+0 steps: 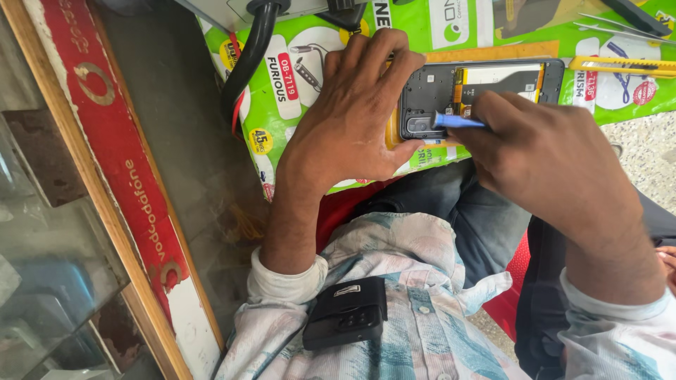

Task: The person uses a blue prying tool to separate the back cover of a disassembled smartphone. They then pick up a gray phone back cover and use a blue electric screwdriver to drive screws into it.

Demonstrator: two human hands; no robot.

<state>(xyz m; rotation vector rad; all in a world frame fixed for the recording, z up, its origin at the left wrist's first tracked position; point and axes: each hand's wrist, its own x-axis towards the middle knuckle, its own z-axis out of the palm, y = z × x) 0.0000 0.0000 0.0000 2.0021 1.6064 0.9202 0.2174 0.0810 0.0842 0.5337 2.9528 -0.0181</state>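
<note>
An opened phone with its back cover off lies on a green printed mat, showing dark inner plates and a yellow-edged battery area. My left hand clamps the phone's left end, fingers over its top edge and thumb under it. My right hand holds a thin blue pry tool, whose tip touches the phone near the camera module at the lower left corner.
A yellow utility knife and metal tweezers lie on the mat to the right. A thick black cable curves at the mat's left edge. A glass counter with a red strip runs along the left. A black device is clipped to my shirt.
</note>
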